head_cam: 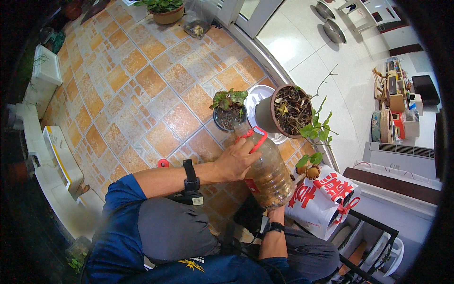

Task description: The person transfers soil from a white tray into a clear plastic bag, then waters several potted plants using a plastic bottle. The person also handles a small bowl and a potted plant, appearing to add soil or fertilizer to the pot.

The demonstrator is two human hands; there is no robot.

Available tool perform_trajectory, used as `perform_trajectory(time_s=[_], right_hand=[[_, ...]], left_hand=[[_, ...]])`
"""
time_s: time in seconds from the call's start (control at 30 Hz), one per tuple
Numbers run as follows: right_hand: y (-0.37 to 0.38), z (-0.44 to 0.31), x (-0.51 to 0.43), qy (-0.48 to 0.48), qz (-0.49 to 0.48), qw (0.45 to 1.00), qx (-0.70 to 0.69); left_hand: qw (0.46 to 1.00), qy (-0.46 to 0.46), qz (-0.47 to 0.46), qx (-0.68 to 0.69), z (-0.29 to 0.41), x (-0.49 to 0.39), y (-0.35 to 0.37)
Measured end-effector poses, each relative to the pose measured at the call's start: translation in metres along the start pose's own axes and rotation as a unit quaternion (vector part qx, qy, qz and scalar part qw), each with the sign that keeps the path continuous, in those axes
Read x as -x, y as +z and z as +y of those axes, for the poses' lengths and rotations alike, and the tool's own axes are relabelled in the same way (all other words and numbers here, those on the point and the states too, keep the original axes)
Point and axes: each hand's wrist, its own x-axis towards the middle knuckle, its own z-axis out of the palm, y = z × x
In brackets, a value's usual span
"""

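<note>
A large clear plastic bottle (271, 174) with cloudy brownish contents is tilted, its neck towards a small dark pot (227, 119) of soil with a leafy plant (230, 99). My left hand (238, 159) grips it near the neck, by the red plastic handle (260, 140). Beneath the bottle's base is my right hand (283, 204), mostly hidden by it. The bottle's mouth is hard to make out against the small pot. Just right of that pot, a larger brown pot (264, 113) holding soil, dry bits and a thin-stemmed leafy plant stands tilted by a white plastic dish (253, 96).
A white bag with red writing (306, 206) lies at the right, beside a black metal rack (376, 227). A red ring (163, 163) rests on the tiled floor (142, 88). White boxes (58, 156) line the left side. A potted plant (168, 16) stands near the doorway.
</note>
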Motion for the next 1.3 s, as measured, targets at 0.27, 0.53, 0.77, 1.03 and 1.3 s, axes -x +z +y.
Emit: perform_trajectory(time_s=[0.27, 0.53, 0.77, 1.03, 1.3], right_hand=[[0.000, 0.002, 0.001, 0.001, 0.002, 1.000, 0.001], [0.000, 0.017, 0.001, 0.013, 0.007, 1.000, -0.005], [0.031, 0.077, -0.032, 0.089, 0.005, 0.994, 0.059], [0.072, 0.107, -0.099, 0.015, 0.118, 0.957, 0.264], [0.100, 0.101, -0.151, -0.047, 0.139, 0.927, 0.344]], left_hand=[[1.000, 0.004, -0.007, -0.011, 0.003, -0.002, -0.004], [0.997, 0.055, 0.017, 0.045, 0.034, -0.043, -0.069], [0.937, -0.224, 0.096, 0.251, 0.123, -0.023, -0.235], [0.899, -0.160, 0.393, 0.109, 0.195, 0.049, -0.284], [0.747, -0.263, 0.611, 0.018, 0.091, 0.185, -0.323]])
